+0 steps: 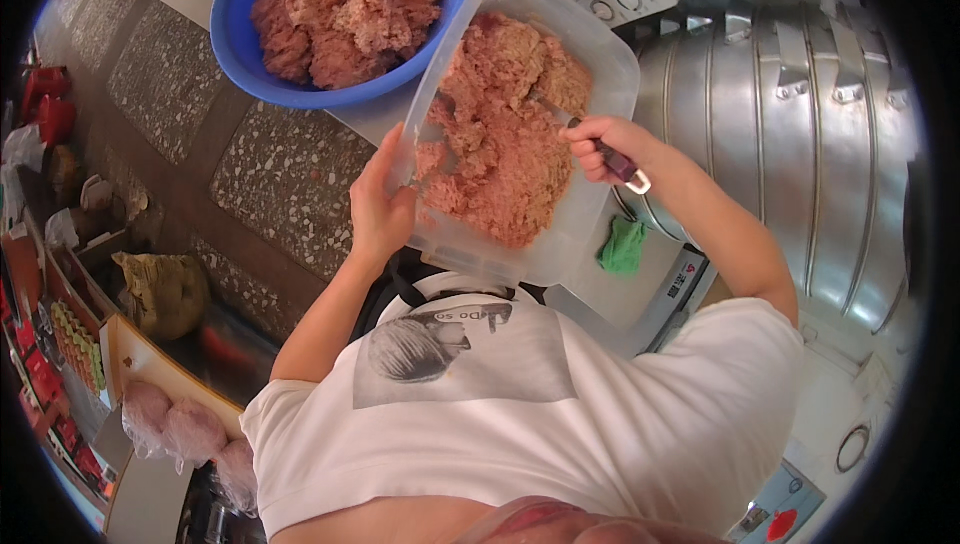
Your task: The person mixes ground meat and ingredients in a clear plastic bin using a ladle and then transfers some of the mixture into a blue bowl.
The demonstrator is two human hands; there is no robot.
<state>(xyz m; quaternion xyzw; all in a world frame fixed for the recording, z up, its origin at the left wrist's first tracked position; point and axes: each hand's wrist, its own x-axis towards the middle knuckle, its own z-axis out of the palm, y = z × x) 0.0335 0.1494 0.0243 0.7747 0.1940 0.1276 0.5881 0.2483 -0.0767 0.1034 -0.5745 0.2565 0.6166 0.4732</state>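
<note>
A translucent plastic tub (517,262) stands before me, tilted in view and partly filled with pink minced meat (517,169). My left hand (384,202) grips the tub's left wall, thumb inside the edge and fingers along the outside. In my right hand (609,148) is a utensil with a dark purple handle (619,163). Its metal end (551,105) runs into the meat, so the tip is hidden. Beyond the tub's upper left side is a blue plastic basin (300,97), heaped with more minced meat (349,18).
Stacked metal steamer tiers (735,146) stand at the right. A green cloth (622,245) lies beside the tub, near a grey appliance (679,285). White appliances with dials (626,0) are at the back. Bagged pink lumps (191,428) and an egg tray (79,345) sit at lower left.
</note>
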